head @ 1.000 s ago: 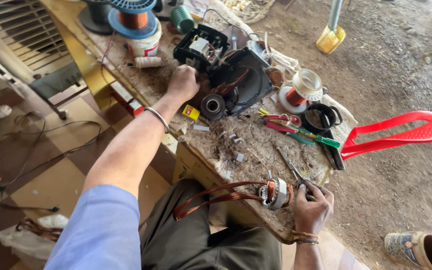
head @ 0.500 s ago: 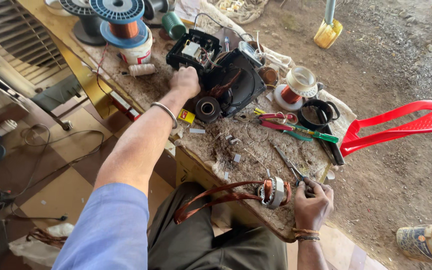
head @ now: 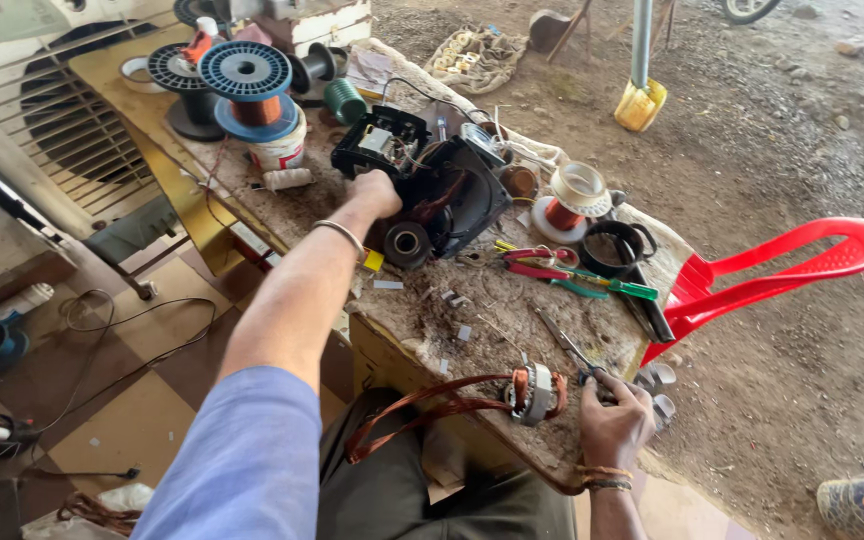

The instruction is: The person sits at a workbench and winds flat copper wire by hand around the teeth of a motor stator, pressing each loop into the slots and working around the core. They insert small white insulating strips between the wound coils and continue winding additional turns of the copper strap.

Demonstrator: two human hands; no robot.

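At the table's near edge the right hand [head: 612, 428] grips scissors [head: 567, 350] beside a copper coil [head: 534, 392], then come scattered clips, red and green pliers [head: 562, 272] and a black cup [head: 614, 250], while the left hand [head: 377, 193] closes on the black motor casing [head: 452, 190] before the blue wire spools [head: 247, 85] at the far edge.

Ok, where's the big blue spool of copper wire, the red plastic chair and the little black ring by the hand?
Blue copper-wire spool [head: 245, 72], head view, top flange.
Red plastic chair [head: 832, 258], head view, curved backrest.
Black ring [head: 407, 243], head view, front face.
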